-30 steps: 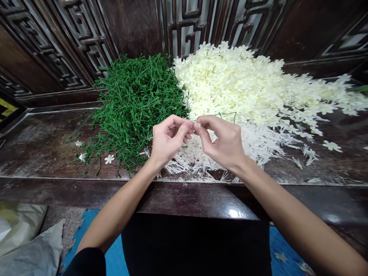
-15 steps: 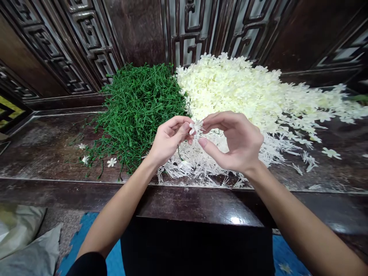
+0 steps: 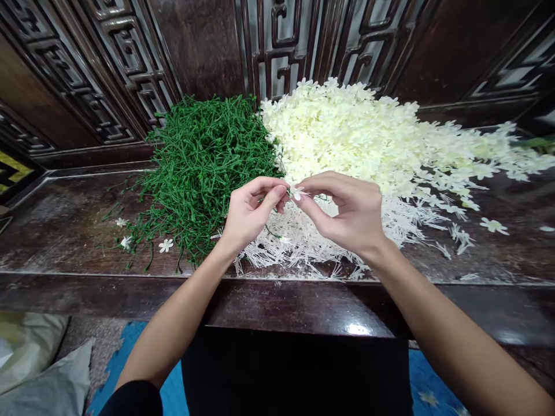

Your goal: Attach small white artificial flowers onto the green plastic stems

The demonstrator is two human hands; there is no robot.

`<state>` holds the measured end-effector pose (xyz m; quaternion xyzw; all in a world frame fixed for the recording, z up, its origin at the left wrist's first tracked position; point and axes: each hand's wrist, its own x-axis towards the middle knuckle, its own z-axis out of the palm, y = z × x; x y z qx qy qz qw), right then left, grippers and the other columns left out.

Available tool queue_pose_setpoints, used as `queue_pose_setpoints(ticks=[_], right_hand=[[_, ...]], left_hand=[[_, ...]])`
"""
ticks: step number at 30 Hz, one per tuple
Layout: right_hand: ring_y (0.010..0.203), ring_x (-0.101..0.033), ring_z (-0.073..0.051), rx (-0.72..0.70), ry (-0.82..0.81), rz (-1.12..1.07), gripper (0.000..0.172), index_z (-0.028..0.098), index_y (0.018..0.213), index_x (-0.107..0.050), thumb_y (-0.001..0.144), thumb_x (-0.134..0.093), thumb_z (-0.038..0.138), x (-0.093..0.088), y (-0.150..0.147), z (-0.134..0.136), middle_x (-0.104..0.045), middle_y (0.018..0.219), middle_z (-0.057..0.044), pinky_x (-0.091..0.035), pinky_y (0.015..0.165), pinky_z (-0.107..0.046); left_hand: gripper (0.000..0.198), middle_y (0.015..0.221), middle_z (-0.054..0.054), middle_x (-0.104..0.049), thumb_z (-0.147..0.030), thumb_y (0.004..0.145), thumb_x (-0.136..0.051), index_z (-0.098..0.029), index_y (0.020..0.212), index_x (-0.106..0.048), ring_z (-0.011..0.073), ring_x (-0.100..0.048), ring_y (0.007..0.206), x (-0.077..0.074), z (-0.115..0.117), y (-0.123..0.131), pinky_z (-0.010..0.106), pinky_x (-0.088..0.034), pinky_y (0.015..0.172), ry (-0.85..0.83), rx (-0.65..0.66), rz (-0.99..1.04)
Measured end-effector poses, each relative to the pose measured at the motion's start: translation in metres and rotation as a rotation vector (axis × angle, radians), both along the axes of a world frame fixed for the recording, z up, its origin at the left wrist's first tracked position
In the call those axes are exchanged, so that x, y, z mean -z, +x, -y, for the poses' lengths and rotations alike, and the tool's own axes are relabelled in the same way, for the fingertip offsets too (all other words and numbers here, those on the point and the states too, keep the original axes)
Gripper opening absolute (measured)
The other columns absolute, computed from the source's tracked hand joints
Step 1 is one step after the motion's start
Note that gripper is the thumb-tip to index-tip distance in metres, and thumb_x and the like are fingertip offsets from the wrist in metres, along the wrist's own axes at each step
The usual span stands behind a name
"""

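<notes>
Between my two hands is a small white artificial flower (image 3: 296,193) on a green stem. My left hand (image 3: 254,209) pinches the stem just under the petals, thumb against forefinger. From the other side, my right hand (image 3: 347,211) closes its thumb and fingertips on the flower's front, where thin white strands show. A second white blossom (image 3: 284,239) hangs below on a curved green stem. Behind my left hand rises a heap of green plastic stems (image 3: 208,150). Cream-white petals (image 3: 347,127) are piled behind my right hand, and loose white stamens (image 3: 277,251) lie beneath both hands.
The dark wooden bench (image 3: 78,231) has a carved lattice back (image 3: 281,40) close behind the heaps. Single white flowers (image 3: 165,245) lie at the left, and a loose petal piece (image 3: 494,226) at the right. Pale sacks (image 3: 47,370) and a blue mat (image 3: 173,387) are on the floor.
My right thumb and fingers, apart before, have closed on the front of the flower. My left hand keeps its pinch. The hanging blossom has swung slightly right and up.
</notes>
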<state>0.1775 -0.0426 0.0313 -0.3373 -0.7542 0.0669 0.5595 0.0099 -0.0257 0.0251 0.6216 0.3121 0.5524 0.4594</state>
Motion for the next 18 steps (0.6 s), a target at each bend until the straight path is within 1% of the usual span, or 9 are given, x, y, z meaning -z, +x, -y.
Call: queue_pose_setpoints(ticks=[3,7,10,15,18], right_hand=[[0.067,-0.069,-0.019,-0.001,-0.039,-0.041,0.009,0.025,0.081,-0.071,0.082,-0.067,0.017,0.000,0.001,0.000,-0.075,0.077,-0.002,-0.059,0.061,-0.034],[0.067,-0.070,-0.018,-0.064,-0.134,-0.107,0.007,0.022,0.086,-0.070,0.083,-0.067,0.016,0.000,0.002,0.001,-0.074,0.079,-0.003,-0.060,0.061,-0.033],[0.069,-0.071,-0.017,-0.065,-0.186,-0.088,0.006,0.021,0.086,-0.069,0.083,-0.065,0.018,0.000,0.001,0.003,-0.074,0.081,-0.003,-0.061,0.062,-0.032],[0.071,-0.071,-0.018,-0.060,-0.189,-0.072,0.007,0.021,0.088,-0.069,0.082,-0.067,0.018,0.000,0.001,0.003,-0.075,0.082,-0.003,-0.062,0.064,-0.033],[0.070,-0.071,-0.018,-0.056,-0.192,-0.072,0.007,0.022,0.087,-0.070,0.083,-0.066,0.018,0.000,0.001,0.003,-0.075,0.082,-0.003,-0.061,0.063,-0.033]], left_hand=[[0.009,0.072,0.002,-0.069,-0.027,0.084,-0.069,-0.018,0.084,-0.072,0.0094,-0.061,0.059,-0.001,0.001,0.001,0.023,-0.055,0.059,0.024,-0.030,-0.002],[0.006,0.073,0.001,-0.070,-0.023,0.084,-0.068,-0.017,0.084,-0.071,0.0085,-0.063,0.058,0.000,0.005,0.004,0.022,-0.056,0.059,0.072,-0.076,-0.030],[0.005,0.075,0.001,-0.072,-0.021,0.083,-0.068,-0.016,0.083,-0.071,0.0092,-0.066,0.060,0.002,0.009,0.006,0.021,-0.059,0.060,0.115,-0.108,-0.046],[0.007,0.073,0.001,-0.073,-0.022,0.085,-0.067,-0.016,0.082,-0.070,0.0104,-0.068,0.059,0.004,0.012,0.006,0.021,-0.059,0.057,0.190,-0.202,-0.135],[0.008,0.072,0.002,-0.073,-0.020,0.086,-0.065,-0.015,0.082,-0.070,0.0096,-0.067,0.058,0.004,0.011,0.004,0.020,-0.057,0.056,0.297,-0.231,-0.215]])
